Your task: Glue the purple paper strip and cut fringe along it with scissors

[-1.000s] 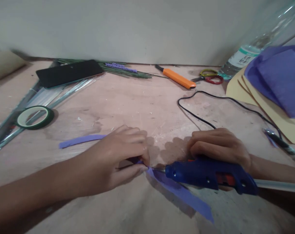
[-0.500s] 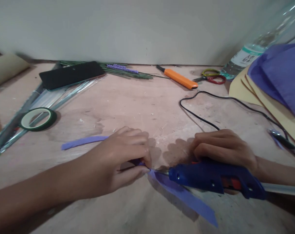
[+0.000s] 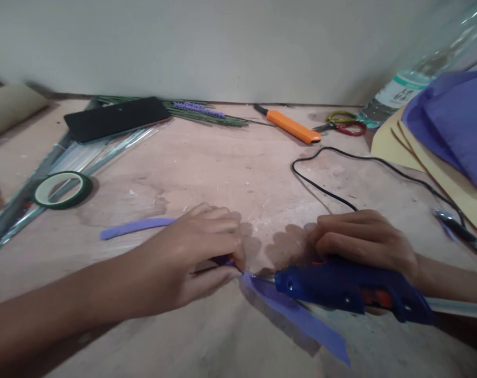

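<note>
My left hand point(image 3: 210, 252) pinches one end of a purple paper strip point(image 3: 305, 320) between thumb and fingers. The strip's free part slants down to the right, over the table. My right hand point(image 3: 364, 241) is wrapped round a blue glue gun point(image 3: 320, 286), which lies on its side with a clear glue stick point(image 3: 458, 307) coming out of its back. Its metal nozzle points left, at the strip close to my left fingertips; whether it touches cannot be made out. Another piece of purple strip point(image 3: 131, 228) shows behind my left wrist.
A black phone point(image 3: 116, 119), green tape roll point(image 3: 63, 189) and green stems point(image 3: 226, 122) lie at back left. An orange lighter point(image 3: 293, 127), scissors point(image 3: 350, 127) and a water bottle point(image 3: 399, 94) are behind; purple paper point(image 3: 458, 126) and a black cable point(image 3: 395, 168) are right.
The glue gun has shifted very slightly to the right in my right hand. My left hand holds the strip in nearly the same place.
</note>
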`<control>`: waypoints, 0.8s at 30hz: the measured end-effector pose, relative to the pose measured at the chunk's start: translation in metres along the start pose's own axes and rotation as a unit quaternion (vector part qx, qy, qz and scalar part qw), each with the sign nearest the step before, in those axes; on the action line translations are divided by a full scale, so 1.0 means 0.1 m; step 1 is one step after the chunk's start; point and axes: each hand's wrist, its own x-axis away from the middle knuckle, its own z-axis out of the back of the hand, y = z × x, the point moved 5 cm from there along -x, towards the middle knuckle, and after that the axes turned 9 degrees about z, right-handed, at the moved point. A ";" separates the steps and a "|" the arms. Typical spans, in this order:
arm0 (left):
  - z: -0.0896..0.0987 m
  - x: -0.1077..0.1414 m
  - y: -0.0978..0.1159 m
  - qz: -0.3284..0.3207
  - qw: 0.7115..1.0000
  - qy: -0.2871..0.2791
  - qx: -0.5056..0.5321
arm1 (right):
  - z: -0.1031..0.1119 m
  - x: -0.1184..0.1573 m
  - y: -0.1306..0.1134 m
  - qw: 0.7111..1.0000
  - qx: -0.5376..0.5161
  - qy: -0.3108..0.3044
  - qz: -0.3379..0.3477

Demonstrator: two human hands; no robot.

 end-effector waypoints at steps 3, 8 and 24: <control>-0.01 0.00 -0.02 0.001 1.000 -0.001 0.003 | 0.02 -0.02 -0.02 1.000 0.003 -0.010 0.003; -0.02 0.01 -0.04 0.002 1.000 -0.001 0.005 | 0.04 -0.01 -0.04 1.000 0.008 0.000 0.001; 0.00 0.01 -0.01 0.004 1.000 0.004 -0.009 | 0.07 0.00 -0.05 1.000 0.010 -0.017 -0.004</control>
